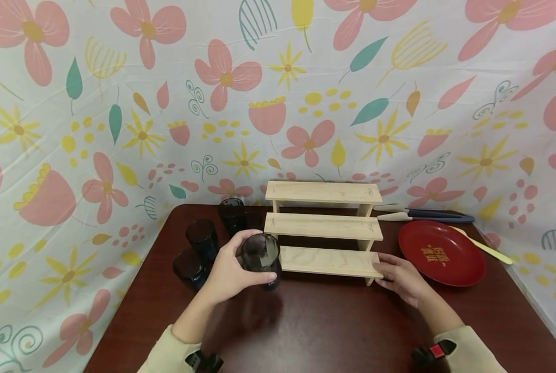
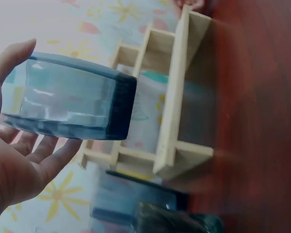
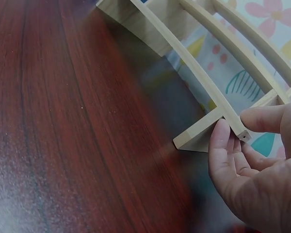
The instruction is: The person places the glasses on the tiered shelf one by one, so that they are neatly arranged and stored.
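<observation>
A dark, see-through glass cup (image 1: 261, 251) is held by my left hand (image 1: 230, 272), its fingers and thumb curled round the sides. In the left wrist view the cup (image 2: 72, 97) looks bluish and hangs clear of the table. Just to its right stands a three-step wooden rack (image 1: 324, 260). My right hand (image 1: 401, 277) grips the right end of the lowest step; in the right wrist view the thumb of this hand (image 3: 262, 179) lies on one side of the board (image 3: 203, 80) and the fingers on the other.
Several dark cups (image 1: 202, 239) stand at the table's left side. Right of the rack lies a red plate (image 1: 441, 254) with gold characters, partly over a yellow-handled utensil (image 1: 489, 250). Dark-handled utensils (image 1: 438, 216) lie behind it. A flowered cloth (image 1: 306, 103) hangs behind the brown table (image 1: 324, 326).
</observation>
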Demonstrator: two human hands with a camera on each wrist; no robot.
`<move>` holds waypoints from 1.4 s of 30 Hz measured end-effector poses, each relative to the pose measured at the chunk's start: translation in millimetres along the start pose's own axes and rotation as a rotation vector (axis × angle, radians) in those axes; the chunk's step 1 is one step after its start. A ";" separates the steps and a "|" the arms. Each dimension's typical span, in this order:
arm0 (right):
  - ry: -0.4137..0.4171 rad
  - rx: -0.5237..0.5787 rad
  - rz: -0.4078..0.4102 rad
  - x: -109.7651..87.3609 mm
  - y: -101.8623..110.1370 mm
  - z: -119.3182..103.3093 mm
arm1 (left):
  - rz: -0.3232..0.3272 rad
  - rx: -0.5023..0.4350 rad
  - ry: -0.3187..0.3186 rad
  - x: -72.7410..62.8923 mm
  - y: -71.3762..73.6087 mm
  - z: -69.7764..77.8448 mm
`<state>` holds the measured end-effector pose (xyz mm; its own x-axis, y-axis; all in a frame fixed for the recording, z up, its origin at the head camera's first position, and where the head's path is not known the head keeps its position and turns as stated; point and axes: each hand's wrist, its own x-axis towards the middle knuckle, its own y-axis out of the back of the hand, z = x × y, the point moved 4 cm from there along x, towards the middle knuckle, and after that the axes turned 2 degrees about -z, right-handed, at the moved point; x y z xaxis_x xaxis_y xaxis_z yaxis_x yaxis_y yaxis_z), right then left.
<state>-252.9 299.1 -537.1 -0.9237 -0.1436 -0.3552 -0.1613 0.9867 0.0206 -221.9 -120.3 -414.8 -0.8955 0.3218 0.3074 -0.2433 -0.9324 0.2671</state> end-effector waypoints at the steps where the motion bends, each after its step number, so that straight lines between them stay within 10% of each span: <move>1: -0.001 0.005 0.001 -0.5 0.5 -0.1 | 0.002 -0.018 -0.007 4.2 -1.1 2.7; 12: 0.002 0.030 -0.012 -1.9 3.5 0.5 | 0.039 -0.183 -0.038 53.1 -19.0 26.8; 42: 0.023 0.054 -0.029 -1.9 4.8 3.5 | 0.117 -0.095 -0.004 201.8 -114.4 58.7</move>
<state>-250.7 304.3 -539.5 -0.9267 -0.1735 -0.3335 -0.1699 0.9846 -0.0400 -352.9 61.0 -329.7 -0.9185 0.2102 0.3350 -0.1715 -0.9750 0.1414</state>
